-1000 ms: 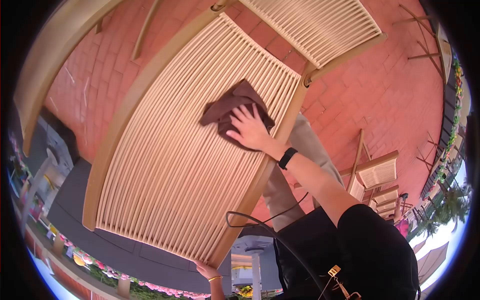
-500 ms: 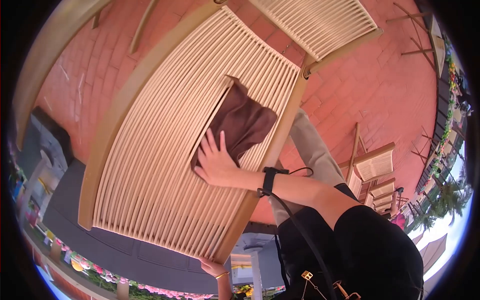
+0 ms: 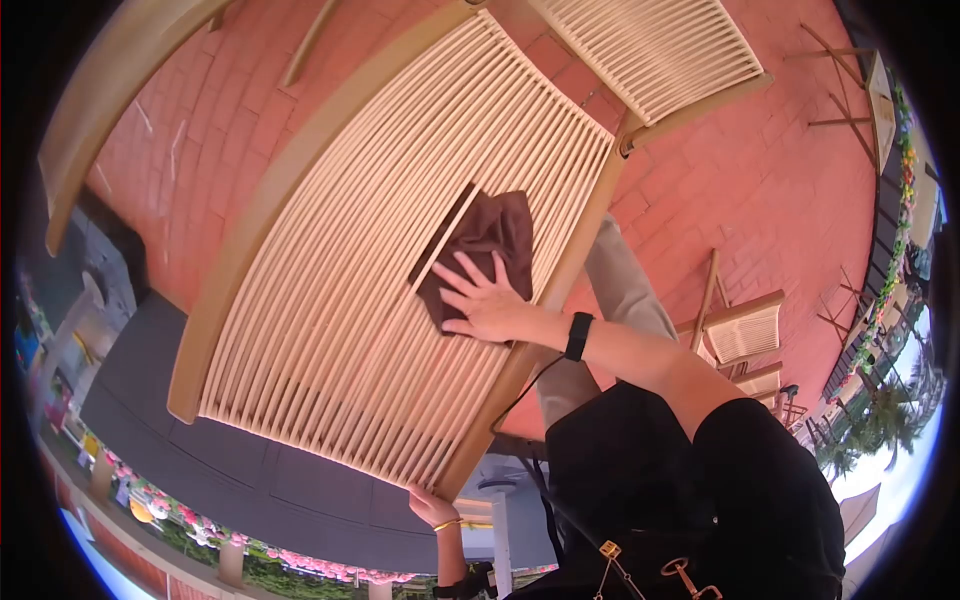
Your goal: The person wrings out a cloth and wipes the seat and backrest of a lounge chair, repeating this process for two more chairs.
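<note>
A lounge chair with pale woven cords [image 3: 330,260] and a tan frame fills the middle of the head view, tilted. My right hand [image 3: 490,308] lies flat with spread fingers on a dark brown cloth [image 3: 500,230], pressing it against the cords near the frame's right rail. Part of the cloth shows through a gap between the cords. At the lower end of the chair, my left hand [image 3: 432,507], with a gold bracelet on the wrist, grips the frame's corner; its fingertips are partly hidden behind the edge.
The chair's other corded section [image 3: 660,55] adjoins at the top. More chairs [image 3: 745,330] stand on the red brick floor [image 3: 700,200] to the right. A curved tan frame piece [image 3: 110,90] is at upper left, above a dark grey surface [image 3: 280,460] lower down.
My right hand and the cloth have slid right across the cords, towards the right rail. The cloth is bunched differently. The chair appears slightly shifted in view; my left hand stays at its corner.
</note>
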The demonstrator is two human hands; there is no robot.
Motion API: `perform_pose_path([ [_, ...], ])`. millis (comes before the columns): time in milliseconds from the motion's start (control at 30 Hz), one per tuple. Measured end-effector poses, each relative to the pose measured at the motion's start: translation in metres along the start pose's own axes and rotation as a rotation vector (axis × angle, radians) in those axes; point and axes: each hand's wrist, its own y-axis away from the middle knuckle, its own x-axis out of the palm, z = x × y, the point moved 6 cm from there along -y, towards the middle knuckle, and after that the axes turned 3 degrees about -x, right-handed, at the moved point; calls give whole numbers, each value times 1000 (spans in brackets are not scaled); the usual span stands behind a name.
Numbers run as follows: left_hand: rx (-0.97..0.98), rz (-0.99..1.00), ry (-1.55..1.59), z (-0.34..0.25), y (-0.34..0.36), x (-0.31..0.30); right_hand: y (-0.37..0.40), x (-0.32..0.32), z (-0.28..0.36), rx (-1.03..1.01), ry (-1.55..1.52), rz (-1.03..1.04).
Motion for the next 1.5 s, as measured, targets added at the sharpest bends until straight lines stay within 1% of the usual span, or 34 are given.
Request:
perform_pose_path([
  [33,-14,6,3,-3,1,2,-1,-15,-39,137,30,-16],
  [67,7,16,-36,-10,1,2,-3,-20,-89,246,28,-139],
  [100,-3,7,-38,-11,1,4,1,-31,-133,423,15,-107],
  [167,14,-12,-38,-11,2,4,17,-36,-207,699,-41,-302],
  [233,25,-44,-66,-13,2,5,29,-30,-190,772,73,-324],
  [267,84,-65,-47,-13,1,5,33,-20,-170,792,86,-333],
  [300,140,-94,-28,-13,1,4,36,-7,-141,762,134,-215],
  [367,128,-85,-60,-7,-1,3,44,20,-52,550,158,-114],
  [400,126,-50,-98,-3,-2,4,50,36,2,374,132,-115],
  [433,118,-78,-89,0,-4,0,56,55,60,182,52,-74],
  [500,106,-23,-163,12,-5,5,74,71,179,-210,-32,75],
  [567,612,-491,-737,42,5,35,69,90,251,-667,-60,75],
  [600,275,-188,-175,30,-2,13,58,83,260,-702,-83,-38],
  [633,241,-134,114,-9,0,6,42,70,262,-733,-108,-149],
  [700,183,-38,49,4,-3,9,10,47,241,-796,41,-201],
  [767,216,-78,111,-4,-3,7,-17,28,211,-850,151,-317],
  [800,201,-43,90,-6,-3,6,-30,24,197,-835,212,-282],
  [833,181,-11,73,-6,-2,8,-38,18,184,-813,224,-327],
  [867,208,-51,107,-9,-2,8,-46,13,169,-723,258,-370],
  [933,176,-34,100,-10,0,6,-54,-4,127,-503,179,-417],
  [967,170,-15,74,-12,0,6,-56,-11,103,-352,210,-601],
  [1000,214,-77,117,-17,1,6,-66,-7,49,-101,156,-557],
  [1033,212,-77,116,-20,0,7,-72,-11,2,101,97,-709],
  [1067,223,-104,105,-23,1,5,-65,-31,-11,238,-78,-816],
  [1133,218,-115,81,-25,2,3,-67,-45,-43,579,-283,-922],
  [1167,211,-117,89,-25,2,3,-70,-44,-44,636,-342,-927],
  [1200,212,-122,115,-26,1,4,-76,-37,-40,615,-417,-943],
  [1233,211,-127,137,-27,2,3,-82,-26,-32,597,-493,-955],
  [1267,199,-129,142,-26,1,2,-76,-20,4,532,-611,-876],
  [1300,171,-92,77,-24,1,2,-70,-7,37,471,-623,-811],
  [1367,142,-61,19,-22,2,3,-51,14,132,278,-720,-628],
  [1400,173,-77,63,-22,1,4,-46,33,178,165,-675,-502],
  [1433,204,-93,104,-22,1,4,-35,37,230,-66,-549,-606],
  [1500,231,-87,125,-16,-1,7,-23,48,282,-119,40,-380],
])
